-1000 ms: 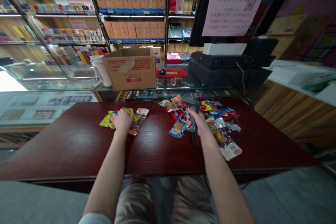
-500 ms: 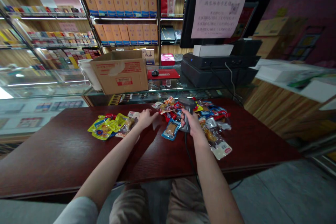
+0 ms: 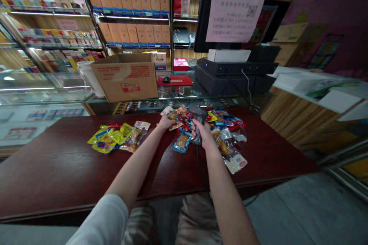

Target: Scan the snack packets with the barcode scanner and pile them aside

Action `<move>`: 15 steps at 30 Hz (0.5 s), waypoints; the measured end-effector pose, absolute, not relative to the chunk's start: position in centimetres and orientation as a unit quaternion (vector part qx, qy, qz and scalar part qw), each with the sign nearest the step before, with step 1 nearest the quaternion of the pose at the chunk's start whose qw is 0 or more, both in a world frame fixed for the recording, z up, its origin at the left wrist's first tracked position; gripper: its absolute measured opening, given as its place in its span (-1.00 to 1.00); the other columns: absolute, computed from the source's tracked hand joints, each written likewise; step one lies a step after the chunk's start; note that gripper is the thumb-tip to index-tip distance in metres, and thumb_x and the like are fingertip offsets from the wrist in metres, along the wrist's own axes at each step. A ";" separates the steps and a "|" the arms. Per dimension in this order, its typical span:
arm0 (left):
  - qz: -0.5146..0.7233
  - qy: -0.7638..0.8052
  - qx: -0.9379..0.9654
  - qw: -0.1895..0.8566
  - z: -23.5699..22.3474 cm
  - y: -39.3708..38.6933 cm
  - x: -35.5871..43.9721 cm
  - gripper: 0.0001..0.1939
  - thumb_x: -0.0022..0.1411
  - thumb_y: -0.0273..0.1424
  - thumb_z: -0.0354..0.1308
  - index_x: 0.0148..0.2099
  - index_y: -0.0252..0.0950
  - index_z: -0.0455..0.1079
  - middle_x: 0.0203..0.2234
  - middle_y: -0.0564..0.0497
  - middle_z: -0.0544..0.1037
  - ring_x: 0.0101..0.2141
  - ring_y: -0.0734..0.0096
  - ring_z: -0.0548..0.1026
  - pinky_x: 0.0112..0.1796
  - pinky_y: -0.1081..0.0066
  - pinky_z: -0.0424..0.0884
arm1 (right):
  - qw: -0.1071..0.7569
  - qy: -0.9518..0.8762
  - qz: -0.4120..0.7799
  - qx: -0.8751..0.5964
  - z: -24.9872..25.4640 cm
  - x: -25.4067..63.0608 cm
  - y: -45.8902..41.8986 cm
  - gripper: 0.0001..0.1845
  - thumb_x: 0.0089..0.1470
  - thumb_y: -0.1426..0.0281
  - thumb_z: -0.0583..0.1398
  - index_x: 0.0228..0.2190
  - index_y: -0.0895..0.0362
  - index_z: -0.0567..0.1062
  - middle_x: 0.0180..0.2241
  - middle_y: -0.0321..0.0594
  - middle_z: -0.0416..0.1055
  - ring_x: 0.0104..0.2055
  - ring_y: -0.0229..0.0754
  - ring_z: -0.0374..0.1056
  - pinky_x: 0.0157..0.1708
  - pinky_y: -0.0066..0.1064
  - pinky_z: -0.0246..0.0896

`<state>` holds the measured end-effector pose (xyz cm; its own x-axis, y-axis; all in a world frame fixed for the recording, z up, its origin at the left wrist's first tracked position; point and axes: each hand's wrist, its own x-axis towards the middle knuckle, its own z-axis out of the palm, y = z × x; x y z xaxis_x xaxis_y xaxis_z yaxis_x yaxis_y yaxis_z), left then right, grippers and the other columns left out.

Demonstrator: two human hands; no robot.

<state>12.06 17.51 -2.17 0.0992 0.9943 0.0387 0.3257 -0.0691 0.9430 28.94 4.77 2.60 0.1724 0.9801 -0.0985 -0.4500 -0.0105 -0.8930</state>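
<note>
My right hand point(image 3: 201, 133) is wrapped around the grip of a dark grey barcode scanner point(image 3: 197, 116), its cable running down toward the table edge. The fingers of my left hand point(image 3: 166, 122) are closed on a clear snack packet point(image 3: 172, 115) at the left side of a mixed pile. A blue-edged snack packet point(image 3: 182, 141) lies just in front of the scanner. Right of it are more snack packets point(image 3: 225, 147), some clear with white labels. Apart on the left sits a smaller group of yellow packets point(image 3: 107, 138) with a clear packet point(image 3: 135, 138) beside them.
All this lies on a dark red-brown table point(image 3: 71, 176). Behind it, on a glass counter, stand an open cardboard box point(image 3: 126, 80), a mouse point(image 3: 166, 79) on a red mat and a black cash register point(image 3: 234, 76). A monitor carries a paper notice point(image 3: 234, 17). Stocked shelves rise behind.
My left hand has moved right, from beside the left group to the pile, and its fingers have closed on a packet there. My right hand still holds the scanner. The view has shifted slightly.
</note>
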 end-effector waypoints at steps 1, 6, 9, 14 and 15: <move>0.402 0.538 0.606 0.426 -2.1 17.1 11.9 -0.46 -0.18 -0.48 0.39 -0.06 -0.40 0.41 -0.35 -0.08 0.59 -0.25 0.19 0.57 -0.18 0.26 0.49 | 0.632 -0.311 0.564 -0.431 2.6 28.9 4.8 -0.54 -0.27 0.19 0.40 -0.46 0.09 0.27 -0.70 -0.51 0.25 -0.77 -0.42 0.10 -0.81 -0.54 0.05; 0.466 0.526 0.556 0.444 -1.0 14.9 9.6 -0.14 -0.09 -0.51 0.32 0.25 -0.36 0.06 -0.23 -0.09 0.57 -0.23 0.27 0.57 -0.14 0.24 0.48 | 0.621 -0.336 0.570 -0.421 2.8 28.6 4.5 -0.50 -0.28 0.15 0.41 -0.43 0.09 0.28 -0.69 -0.51 0.26 -0.77 -0.41 0.12 -0.80 -0.55 0.04; 0.482 0.493 0.607 0.395 -0.4 13.2 6.9 -0.28 -0.03 -0.47 0.28 0.19 -0.31 0.14 -0.13 -0.11 0.55 -0.12 0.25 0.54 -0.03 0.21 0.42 | 0.602 -0.364 0.598 -0.384 3.0 28.1 4.1 -0.51 -0.23 0.13 0.39 -0.36 0.09 0.32 -0.67 -0.52 0.27 -0.76 -0.42 0.11 -0.78 -0.56 0.04; 0.429 0.487 0.703 0.290 -0.2 9.9 3.1 -0.48 0.02 -0.46 0.20 0.08 -0.29 0.26 -0.01 -0.12 0.49 0.01 0.23 0.46 0.07 0.17 0.34 | 0.542 -0.408 0.662 -0.319 3.2 26.7 3.3 -0.55 -0.13 0.14 0.35 -0.27 0.11 0.37 -0.65 -0.53 0.25 -0.76 -0.44 0.08 -0.75 -0.56 0.03; 0.425 0.486 0.710 0.281 -0.3 9.3 2.7 -0.48 0.04 -0.47 0.18 0.09 -0.29 0.24 0.01 -0.12 0.48 0.02 0.24 0.46 0.08 0.18 0.33 | 0.528 -0.417 0.670 -0.313 3.1 26.4 3.1 -0.55 -0.12 0.15 0.35 -0.25 0.12 0.38 -0.65 -0.53 0.24 -0.76 -0.44 0.07 -0.75 -0.56 0.03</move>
<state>2.74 9.26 -0.25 0.1657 0.9293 0.3301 0.4516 -0.3690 0.8123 26.37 3.12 3.12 -0.2463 0.9690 0.0208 -0.4466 -0.0944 -0.8897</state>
